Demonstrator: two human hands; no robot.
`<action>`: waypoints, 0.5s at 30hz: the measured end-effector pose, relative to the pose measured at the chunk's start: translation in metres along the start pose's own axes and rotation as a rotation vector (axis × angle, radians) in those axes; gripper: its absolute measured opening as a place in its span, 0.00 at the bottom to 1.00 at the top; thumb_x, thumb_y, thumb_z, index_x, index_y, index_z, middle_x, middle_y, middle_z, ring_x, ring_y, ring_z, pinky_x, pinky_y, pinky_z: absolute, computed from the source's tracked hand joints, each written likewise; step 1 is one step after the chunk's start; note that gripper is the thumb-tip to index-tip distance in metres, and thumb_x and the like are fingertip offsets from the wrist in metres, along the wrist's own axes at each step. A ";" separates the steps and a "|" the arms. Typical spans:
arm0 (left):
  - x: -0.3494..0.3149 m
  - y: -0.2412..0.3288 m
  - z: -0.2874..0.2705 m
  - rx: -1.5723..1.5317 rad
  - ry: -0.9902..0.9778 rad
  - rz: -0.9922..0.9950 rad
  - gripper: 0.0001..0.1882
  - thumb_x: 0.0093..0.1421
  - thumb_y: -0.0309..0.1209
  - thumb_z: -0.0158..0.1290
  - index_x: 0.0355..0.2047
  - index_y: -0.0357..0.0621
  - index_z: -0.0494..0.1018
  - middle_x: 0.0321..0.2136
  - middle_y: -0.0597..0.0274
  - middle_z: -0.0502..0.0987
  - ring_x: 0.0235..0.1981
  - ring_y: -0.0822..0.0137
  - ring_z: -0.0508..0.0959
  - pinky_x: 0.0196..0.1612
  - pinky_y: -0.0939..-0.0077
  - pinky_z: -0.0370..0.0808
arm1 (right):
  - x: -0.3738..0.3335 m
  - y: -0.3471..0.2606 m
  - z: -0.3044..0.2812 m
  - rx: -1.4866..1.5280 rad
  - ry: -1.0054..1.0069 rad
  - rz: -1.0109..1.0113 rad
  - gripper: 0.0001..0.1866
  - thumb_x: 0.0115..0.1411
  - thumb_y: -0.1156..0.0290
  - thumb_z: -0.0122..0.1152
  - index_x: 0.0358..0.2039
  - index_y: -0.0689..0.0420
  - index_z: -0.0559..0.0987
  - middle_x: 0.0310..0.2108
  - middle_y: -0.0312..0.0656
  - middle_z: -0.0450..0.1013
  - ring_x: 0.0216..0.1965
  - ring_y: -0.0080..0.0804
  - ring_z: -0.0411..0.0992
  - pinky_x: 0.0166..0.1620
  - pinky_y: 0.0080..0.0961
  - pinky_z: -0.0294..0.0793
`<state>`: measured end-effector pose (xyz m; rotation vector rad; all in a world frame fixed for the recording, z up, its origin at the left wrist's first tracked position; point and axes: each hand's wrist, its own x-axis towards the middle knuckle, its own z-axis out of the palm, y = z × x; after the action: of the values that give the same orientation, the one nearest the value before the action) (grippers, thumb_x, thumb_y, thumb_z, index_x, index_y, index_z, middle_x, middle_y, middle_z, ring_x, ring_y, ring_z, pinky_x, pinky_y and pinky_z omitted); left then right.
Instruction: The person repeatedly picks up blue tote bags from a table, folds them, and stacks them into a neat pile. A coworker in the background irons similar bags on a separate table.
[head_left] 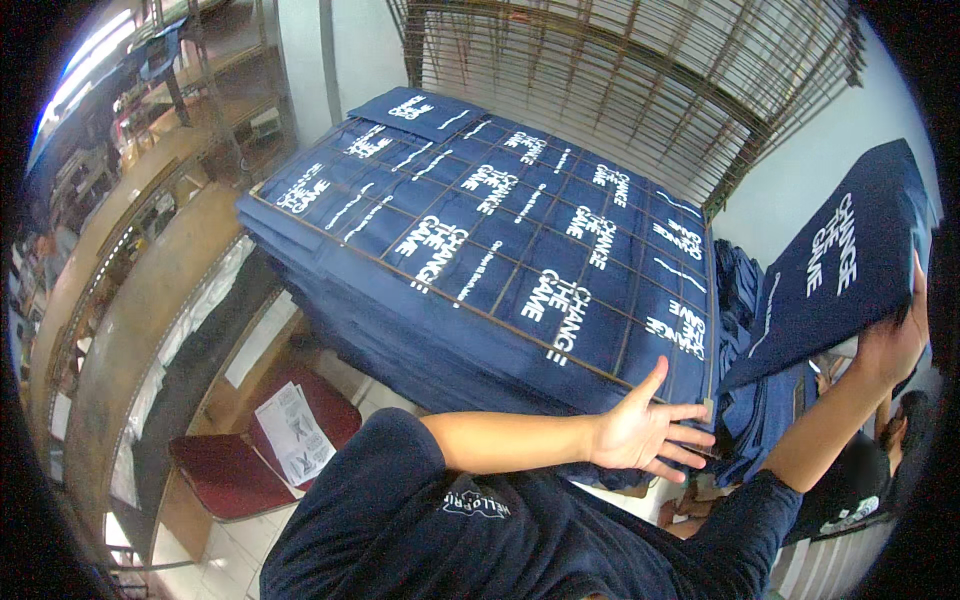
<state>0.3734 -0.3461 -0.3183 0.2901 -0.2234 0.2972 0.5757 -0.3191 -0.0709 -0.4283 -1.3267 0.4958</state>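
My right hand [896,335] grips the lower right edge of a navy cloth panel [880,215] printed with white lettering, holding it up and tilted at the right. My left hand [655,432] is stretched out palm up, fingers spread, with nothing in it. It hovers by the near right corner of a large drying rack layer [520,262], whose thin metal grid shows across rows of similar navy printed panels. Beneath that layer the navy cloth [350,330] hangs in thick, stacked layers. More navy cloth [740,300] is bunched between the rack and the held panel.
Several raised wire racks [600,60] tilt up at the back against the wall. A dark red chair [215,480] with printed paper sheets [293,430] stands at lower left. Long curved-looking benches [150,260] run along the left. Another person [850,480] is low at the right.
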 end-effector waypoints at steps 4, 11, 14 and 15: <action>-0.044 0.035 0.012 -0.124 -0.078 0.177 0.40 0.53 0.66 0.34 0.56 0.49 0.57 0.57 0.46 0.58 0.53 0.46 0.64 0.46 0.57 0.72 | -0.016 0.005 0.053 -0.241 0.146 -0.080 0.18 0.55 0.78 0.41 0.45 0.72 0.70 0.41 0.55 0.70 0.39 0.41 0.73 0.42 0.33 0.75; -0.136 0.115 0.037 0.006 0.218 0.669 0.22 0.62 0.45 0.40 0.51 0.47 0.57 0.47 0.48 0.66 0.46 0.54 0.72 0.35 0.69 0.79 | -0.003 0.010 0.065 -0.646 -0.075 -0.306 0.19 0.54 0.69 0.47 0.43 0.70 0.71 0.40 0.51 0.71 0.40 0.38 0.72 0.44 0.28 0.71; -0.162 0.151 0.042 0.199 0.501 0.956 0.19 0.59 0.31 0.48 0.50 0.45 0.61 0.37 0.60 0.69 0.32 0.71 0.75 0.32 0.82 0.77 | 0.000 0.013 0.095 -0.889 -0.195 -0.406 0.19 0.53 0.65 0.53 0.40 0.67 0.72 0.37 0.47 0.71 0.38 0.35 0.71 0.42 0.24 0.70; -0.174 0.165 0.046 0.298 0.540 1.031 0.20 0.58 0.28 0.49 0.51 0.44 0.62 0.36 0.63 0.69 0.30 0.75 0.73 0.31 0.84 0.76 | 0.003 0.019 0.113 -0.832 -0.237 -0.338 0.18 0.53 0.64 0.55 0.38 0.65 0.72 0.35 0.45 0.71 0.36 0.34 0.71 0.38 0.23 0.70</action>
<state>0.1503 -0.2539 -0.2792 0.3596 0.2344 1.4158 0.4640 -0.3000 -0.0571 -0.8203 -1.7687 -0.3276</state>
